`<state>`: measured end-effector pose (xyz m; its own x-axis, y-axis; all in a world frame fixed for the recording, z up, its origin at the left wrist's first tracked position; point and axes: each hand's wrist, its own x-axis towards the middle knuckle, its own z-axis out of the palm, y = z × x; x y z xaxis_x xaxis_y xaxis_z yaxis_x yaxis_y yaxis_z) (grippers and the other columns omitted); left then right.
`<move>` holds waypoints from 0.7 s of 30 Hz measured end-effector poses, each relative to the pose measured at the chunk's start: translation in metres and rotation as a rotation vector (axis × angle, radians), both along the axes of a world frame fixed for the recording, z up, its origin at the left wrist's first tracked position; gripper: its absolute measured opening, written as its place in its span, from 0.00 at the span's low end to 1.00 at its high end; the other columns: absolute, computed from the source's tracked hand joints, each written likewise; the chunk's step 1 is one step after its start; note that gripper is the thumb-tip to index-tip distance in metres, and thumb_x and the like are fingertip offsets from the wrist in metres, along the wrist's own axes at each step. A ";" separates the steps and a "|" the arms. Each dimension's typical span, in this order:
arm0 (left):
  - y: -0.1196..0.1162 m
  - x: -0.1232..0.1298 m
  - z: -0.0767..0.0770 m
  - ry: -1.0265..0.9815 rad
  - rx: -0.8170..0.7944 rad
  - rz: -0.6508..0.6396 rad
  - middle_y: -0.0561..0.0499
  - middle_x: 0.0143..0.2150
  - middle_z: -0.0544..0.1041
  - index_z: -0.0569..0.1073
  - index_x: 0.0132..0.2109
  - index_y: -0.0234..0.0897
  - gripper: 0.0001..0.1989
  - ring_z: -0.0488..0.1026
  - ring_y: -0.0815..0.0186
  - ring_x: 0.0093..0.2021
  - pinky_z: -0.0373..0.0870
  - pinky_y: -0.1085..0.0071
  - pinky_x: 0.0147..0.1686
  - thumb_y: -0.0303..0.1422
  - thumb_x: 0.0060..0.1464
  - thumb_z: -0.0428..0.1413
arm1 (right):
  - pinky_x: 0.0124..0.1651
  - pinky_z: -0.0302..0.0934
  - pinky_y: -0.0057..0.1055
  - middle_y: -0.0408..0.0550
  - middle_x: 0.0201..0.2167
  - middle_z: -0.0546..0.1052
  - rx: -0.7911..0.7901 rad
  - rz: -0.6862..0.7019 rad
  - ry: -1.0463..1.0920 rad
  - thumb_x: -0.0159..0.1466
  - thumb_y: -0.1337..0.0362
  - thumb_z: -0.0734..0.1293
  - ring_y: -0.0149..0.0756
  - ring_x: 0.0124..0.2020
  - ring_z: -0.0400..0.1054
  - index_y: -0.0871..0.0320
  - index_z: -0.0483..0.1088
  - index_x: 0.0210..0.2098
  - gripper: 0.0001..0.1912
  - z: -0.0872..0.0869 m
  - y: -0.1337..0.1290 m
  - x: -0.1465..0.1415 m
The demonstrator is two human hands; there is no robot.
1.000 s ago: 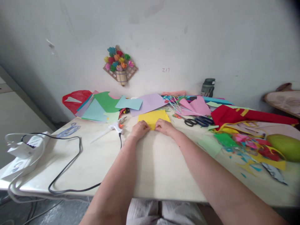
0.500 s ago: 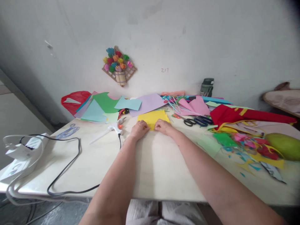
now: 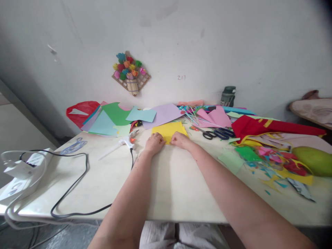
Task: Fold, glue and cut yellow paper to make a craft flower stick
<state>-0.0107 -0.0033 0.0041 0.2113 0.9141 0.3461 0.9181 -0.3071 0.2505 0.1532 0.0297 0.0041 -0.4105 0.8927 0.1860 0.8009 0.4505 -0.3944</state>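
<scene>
Yellow paper could crease crookedly under uneven pressure. Left hand and right hand seemingly pinch its near edge.

Table front open; scissors perhaps obstruct right.

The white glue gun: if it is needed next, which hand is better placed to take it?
Probably the left hand: it is nearer to the glue gun, which lies to its left. The right hand is farther away, and both hands are at the near edge of the yellow paper.
</scene>
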 end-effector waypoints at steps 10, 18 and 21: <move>-0.004 0.005 0.005 0.038 0.019 0.146 0.48 0.40 0.69 0.68 0.34 0.39 0.08 0.61 0.59 0.46 0.56 0.62 0.45 0.37 0.46 0.54 | 0.24 0.51 0.23 0.48 0.25 0.74 -0.112 -0.118 -0.086 0.53 0.60 0.64 0.30 0.26 0.66 0.61 0.73 0.25 0.10 0.013 -0.010 -0.004; -0.006 0.023 0.008 0.052 -0.073 0.139 0.48 0.39 0.68 0.65 0.38 0.40 0.07 0.66 0.63 0.41 0.61 0.68 0.38 0.28 0.48 0.50 | 0.28 0.55 0.25 0.49 0.33 0.75 -0.156 -0.169 -0.080 0.51 0.61 0.66 0.35 0.32 0.68 0.57 0.74 0.30 0.09 0.020 -0.014 -0.004; -0.005 0.026 0.005 0.028 -0.089 0.126 0.48 0.39 0.69 0.64 0.39 0.40 0.09 0.68 0.63 0.38 0.62 0.70 0.36 0.27 0.48 0.49 | 0.28 0.55 0.25 0.48 0.31 0.75 -0.161 -0.161 -0.084 0.51 0.60 0.66 0.35 0.32 0.68 0.56 0.74 0.30 0.09 0.021 -0.015 -0.004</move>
